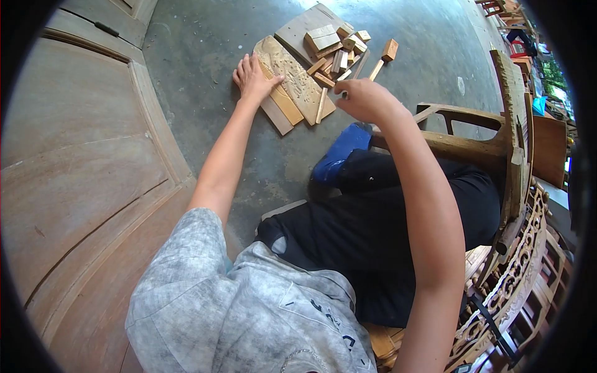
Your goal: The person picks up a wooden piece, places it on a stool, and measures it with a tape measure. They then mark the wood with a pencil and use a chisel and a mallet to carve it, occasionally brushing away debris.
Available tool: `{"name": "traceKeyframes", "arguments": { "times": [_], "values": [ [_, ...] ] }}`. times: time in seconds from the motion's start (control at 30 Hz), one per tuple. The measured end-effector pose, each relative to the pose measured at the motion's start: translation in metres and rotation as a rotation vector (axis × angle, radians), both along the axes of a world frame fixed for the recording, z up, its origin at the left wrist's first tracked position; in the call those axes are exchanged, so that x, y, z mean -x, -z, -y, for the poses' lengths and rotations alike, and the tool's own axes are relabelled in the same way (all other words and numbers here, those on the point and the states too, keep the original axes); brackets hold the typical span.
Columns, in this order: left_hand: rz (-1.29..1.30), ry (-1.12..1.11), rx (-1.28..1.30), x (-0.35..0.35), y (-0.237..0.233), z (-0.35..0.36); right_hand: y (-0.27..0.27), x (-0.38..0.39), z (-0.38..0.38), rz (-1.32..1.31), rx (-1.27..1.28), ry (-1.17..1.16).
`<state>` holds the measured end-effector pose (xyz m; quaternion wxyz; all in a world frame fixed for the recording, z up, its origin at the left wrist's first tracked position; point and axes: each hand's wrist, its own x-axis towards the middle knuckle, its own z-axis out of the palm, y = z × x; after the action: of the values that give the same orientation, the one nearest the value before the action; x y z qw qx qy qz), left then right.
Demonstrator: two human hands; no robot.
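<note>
My left hand (254,79) lies with fingers spread over the upper left edge of some boards on the floor. Under and beside it are a pale board with a pitted, carved surface (297,78), a yellowish wooden strip (287,107) and a brownish board (277,118). My right hand (365,101) hovers just right of the carved board, fingers curled together; anything between the fingertips is too small to make out. A thin wooden stick (321,105) rests on the carved board's right end, near those fingertips.
Small wooden blocks (323,38) are heaped on a grey-brown board (298,28) beyond my hands. One block (390,50) sits apart to the right. Wooden panels (81,124) stand at left. A wooden frame (466,146) and carved furniture pieces (516,255) crowd the right side.
</note>
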<state>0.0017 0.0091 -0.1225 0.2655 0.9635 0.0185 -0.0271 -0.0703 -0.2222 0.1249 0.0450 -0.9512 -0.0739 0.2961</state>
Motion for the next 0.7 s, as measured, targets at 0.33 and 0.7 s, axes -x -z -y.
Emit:
{"name": "traceKeyframes", "arguments": {
  "times": [0.33, 0.7],
  "values": [
    [0.195, -0.094, 0.118, 0.040, 0.023, -0.021, 0.007, -0.002, 0.009, -0.007, -0.009, 0.021],
    [-0.068, -0.284, 0.025, 0.088, -0.002, -0.007, 0.008, 0.005, -0.003, -0.057, -0.028, -0.036]
  ]
}}
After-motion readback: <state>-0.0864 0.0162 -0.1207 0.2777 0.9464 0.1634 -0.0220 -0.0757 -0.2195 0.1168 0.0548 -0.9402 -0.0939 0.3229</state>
